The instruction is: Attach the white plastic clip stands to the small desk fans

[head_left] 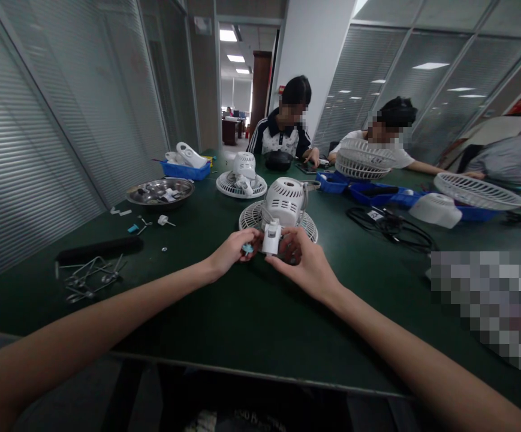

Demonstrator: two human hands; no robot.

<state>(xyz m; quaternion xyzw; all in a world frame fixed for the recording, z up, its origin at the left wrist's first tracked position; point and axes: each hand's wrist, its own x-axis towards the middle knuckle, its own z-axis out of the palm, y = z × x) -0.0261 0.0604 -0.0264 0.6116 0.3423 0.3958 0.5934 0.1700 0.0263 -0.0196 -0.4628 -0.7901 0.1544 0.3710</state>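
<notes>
In front of me a white fan motor housing [285, 201] rests face down on its round grille [310, 231]. A white plastic neck piece [271, 238] sticks out from the housing toward me. My right hand [305, 258] has its thumb and fingers closed on the right side of that neck piece. In the curled fingers of my left hand [237, 252], just left of the neck piece, is a small light blue plastic piece [247, 247]. Its exact kind cannot be made out. My left fingertips are close to the neck piece; whether they touch it is unclear.
A second fan head [244, 165] stands behind. To the left are a metal bowl [183, 191] of parts, a blue bin [192, 173], bent wire pieces [92, 276] and a black bar [101, 247]. Black cables [399, 231] and grilles [480, 191] lie right. Co-workers sit across the green table [224, 324].
</notes>
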